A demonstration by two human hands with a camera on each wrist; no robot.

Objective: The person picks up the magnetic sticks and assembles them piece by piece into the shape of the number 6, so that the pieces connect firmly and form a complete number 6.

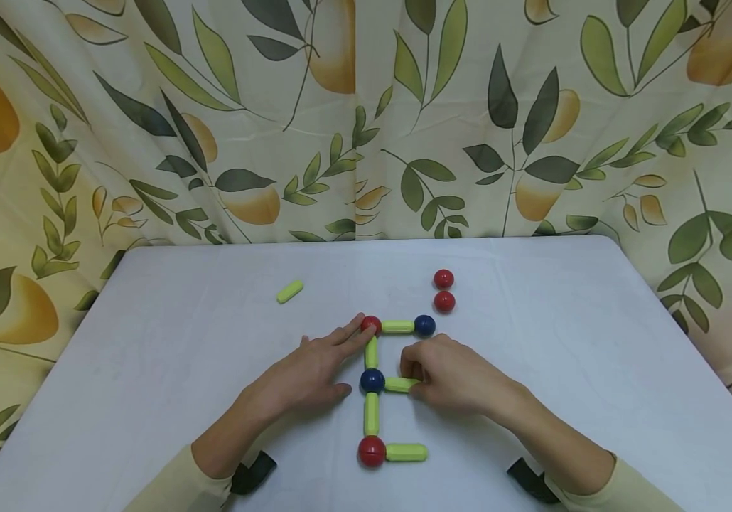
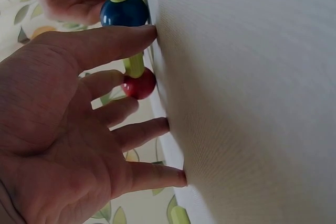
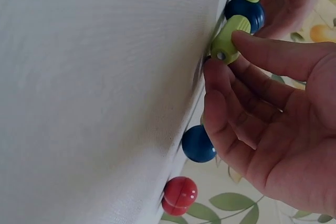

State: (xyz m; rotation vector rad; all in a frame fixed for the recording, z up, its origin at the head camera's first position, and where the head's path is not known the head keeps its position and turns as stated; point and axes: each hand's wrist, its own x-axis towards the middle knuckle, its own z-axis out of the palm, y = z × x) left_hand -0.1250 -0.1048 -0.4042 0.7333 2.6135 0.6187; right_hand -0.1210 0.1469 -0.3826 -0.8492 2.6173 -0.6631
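My right hand pinches a green magnetic rod between thumb and fingers; a silvery dot shows in its free end. The rod's other end meets the middle blue ball of an upright line of rods and balls lying on the table. With fingers spread, my left hand touches the line's far red ball, its thumb beside the blue ball. From that red ball a green rod runs right to another blue ball. At the near end, a larger red ball carries a green rod pointing right.
Two loose red balls lie behind the right-hand blue ball. A single green rod lies at the back left of the white table. Behind the table hangs a fruit-and-leaf patterned curtain.
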